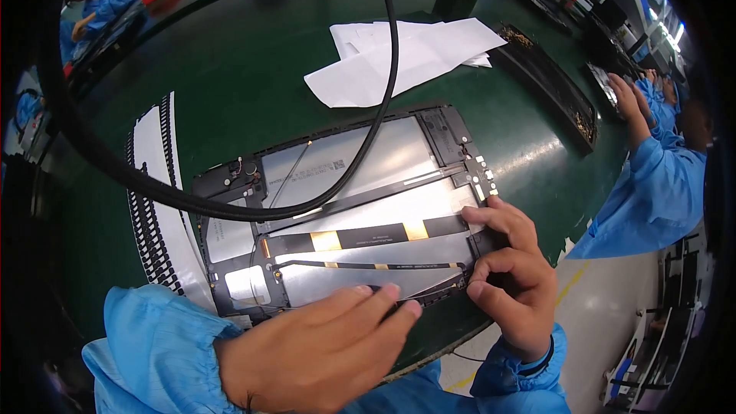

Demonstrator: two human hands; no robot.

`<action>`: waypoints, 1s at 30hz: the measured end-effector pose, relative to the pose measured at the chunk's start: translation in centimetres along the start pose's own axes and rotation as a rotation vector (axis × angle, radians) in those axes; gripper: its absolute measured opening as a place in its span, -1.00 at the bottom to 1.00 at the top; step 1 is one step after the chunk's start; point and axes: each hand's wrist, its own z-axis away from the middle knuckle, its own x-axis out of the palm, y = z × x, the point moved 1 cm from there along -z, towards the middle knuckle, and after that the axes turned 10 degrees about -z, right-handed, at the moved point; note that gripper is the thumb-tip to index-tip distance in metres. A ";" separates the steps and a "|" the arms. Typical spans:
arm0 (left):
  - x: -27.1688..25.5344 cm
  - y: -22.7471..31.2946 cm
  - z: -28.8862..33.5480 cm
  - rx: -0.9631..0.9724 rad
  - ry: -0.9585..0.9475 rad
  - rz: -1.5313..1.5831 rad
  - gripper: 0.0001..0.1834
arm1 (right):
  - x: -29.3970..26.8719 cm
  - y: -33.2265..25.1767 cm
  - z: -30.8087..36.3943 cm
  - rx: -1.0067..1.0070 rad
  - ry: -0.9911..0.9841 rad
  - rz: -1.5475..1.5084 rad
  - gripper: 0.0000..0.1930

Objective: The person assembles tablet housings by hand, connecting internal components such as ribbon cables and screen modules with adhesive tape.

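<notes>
An opened tablet lies at a slant on the green table, its silver battery panels, black flat cables and thin wires exposed. My left hand reaches over its near edge, fingers stretched forward and fingertips on the lower battery panel. Some dark material shows between those fingertips; its kind is unclear. At the tablet's right end is my right hand, with thumb and forefinger curled together by the near right corner. Its other fingers rest against the tablet's right edge. Whatever the pinch holds, if anything, is hidden.
A thick black cable loops above the tablet. White sheets lie behind it, and a strip sheet of black pieces lies left. A long black tray stands back right. Co-workers in blue sit right and far left.
</notes>
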 end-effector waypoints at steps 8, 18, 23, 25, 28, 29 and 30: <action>1.8 -0.3 -2.5 0.141 -0.006 -0.132 -0.66 | -0.4 -0.1 -0.3 -0.020 -0.012 0.014 -0.89; 1.4 -0.1 -2.7 0.104 -0.005 -0.168 -0.68 | -1.5 0.7 0.1 -0.046 -0.019 -0.120 -0.81; 1.3 -0.1 -2.6 0.106 -0.028 -0.169 -0.69 | -1.5 1.0 0.7 -0.026 0.097 -0.292 -0.78; 1.2 -0.1 -2.7 0.118 -0.044 -0.177 -0.69 | -1.1 0.5 0.6 -0.065 0.069 -0.159 -0.79; 1.5 -0.3 -2.4 0.134 -0.047 -0.203 -0.69 | -0.6 0.5 0.5 -0.103 0.040 0.026 -0.81; 1.6 -0.4 -2.3 0.134 -0.048 -0.200 -0.69 | -0.4 0.7 0.4 -0.105 0.040 0.082 -0.81; 1.4 -0.2 -2.5 0.134 -0.039 -0.211 -0.70 | -0.5 0.7 0.5 -0.108 0.043 0.077 -0.81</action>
